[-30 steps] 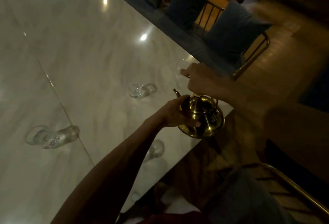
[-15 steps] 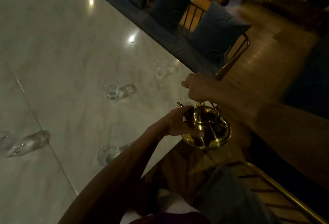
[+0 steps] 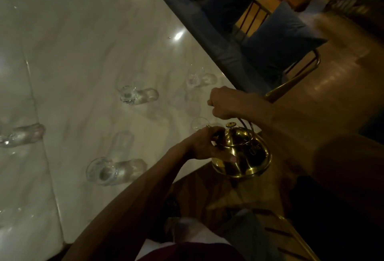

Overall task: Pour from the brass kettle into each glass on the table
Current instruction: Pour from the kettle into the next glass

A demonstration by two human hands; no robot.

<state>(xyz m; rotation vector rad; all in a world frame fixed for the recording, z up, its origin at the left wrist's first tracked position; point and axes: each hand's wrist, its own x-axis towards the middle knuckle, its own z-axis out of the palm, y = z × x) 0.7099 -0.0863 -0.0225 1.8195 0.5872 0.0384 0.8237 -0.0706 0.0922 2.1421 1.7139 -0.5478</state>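
The brass kettle [image 3: 243,154] hangs at the near edge of the white marble table [image 3: 83,42], its body partly past the edge and over the wooden floor [image 3: 342,73]. The right hand [image 3: 225,103] grips the wire handle [image 3: 251,129] from above, fingers closed round it. The left hand [image 3: 203,146] holds the kettle's side by the spout [image 3: 208,126], fingers curled against the brass. The spout points at a small glass [image 3: 197,123] just beside it. Four more stand well apart on the table — a far glass [image 3: 195,78], a middle glass [image 3: 128,94], a near glass [image 3: 99,170] and a left glass [image 3: 12,136] cut off by the frame. Blue cushions [image 3: 278,38] sit beyond the table.
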